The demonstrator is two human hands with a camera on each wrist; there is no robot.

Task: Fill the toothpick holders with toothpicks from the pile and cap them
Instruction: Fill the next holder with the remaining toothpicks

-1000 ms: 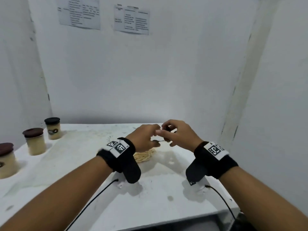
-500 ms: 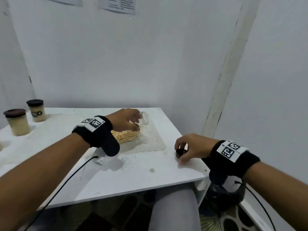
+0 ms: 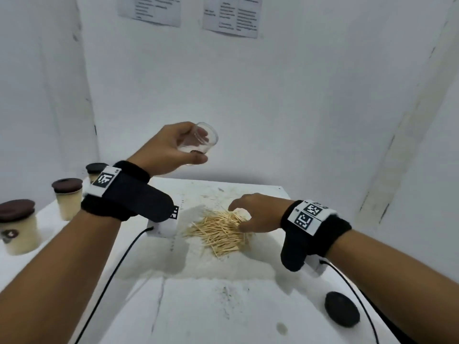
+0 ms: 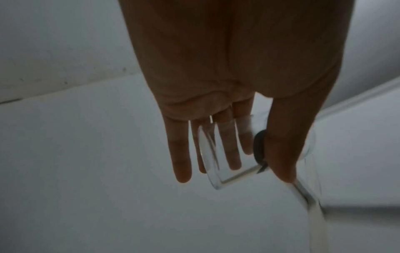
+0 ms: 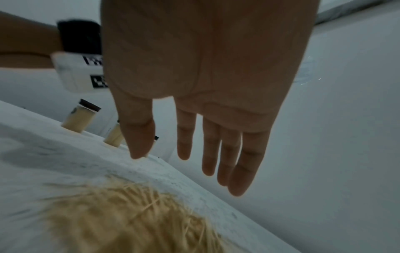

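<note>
My left hand (image 3: 192,148) is raised above the table's far side and grips an empty clear toothpick holder (image 3: 205,139), tilted with its mouth to the right. In the left wrist view the thumb and fingers clasp the holder (image 4: 227,164). My right hand (image 3: 244,216) hovers over the right edge of the toothpick pile (image 3: 217,233); in the right wrist view its fingers (image 5: 238,171) are straight and hold nothing, with the pile (image 5: 129,222) below them. A dark cap (image 3: 341,312) lies loose near the table's front right corner.
Three filled, capped holders stand along the left edge of the white table (image 3: 198,306): one near (image 3: 17,227), one further back (image 3: 68,198), one behind my left wrist (image 3: 94,170). White walls close off the back and right. Wrist cables trail over the table.
My right hand left the dark cap on the table near the front right and moved left over the pile. My left hand lifted the clear holder up from the pile.
</note>
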